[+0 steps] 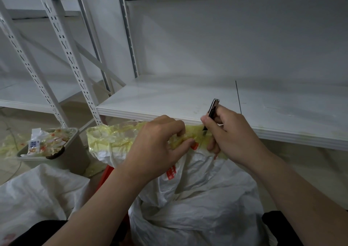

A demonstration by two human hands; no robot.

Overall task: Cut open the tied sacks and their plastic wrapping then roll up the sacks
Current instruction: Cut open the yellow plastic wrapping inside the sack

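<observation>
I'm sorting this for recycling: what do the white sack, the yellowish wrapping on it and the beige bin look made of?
White sack: probably woven plastic fabric, matte, with stiff crinkled folds.
Yellowish wrapping: thin plastic film or tape, translucent and glossy, finely wrinkled.
Beige bin: likely moulded plastic, smooth, matte walls with rounded corners.

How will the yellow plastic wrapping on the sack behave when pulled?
Probably floppy and light: the plastic wrapping crumples where the left hand pinches it. Likely tears easily, being thin and translucent. May cling: it hugs the sack.
</observation>
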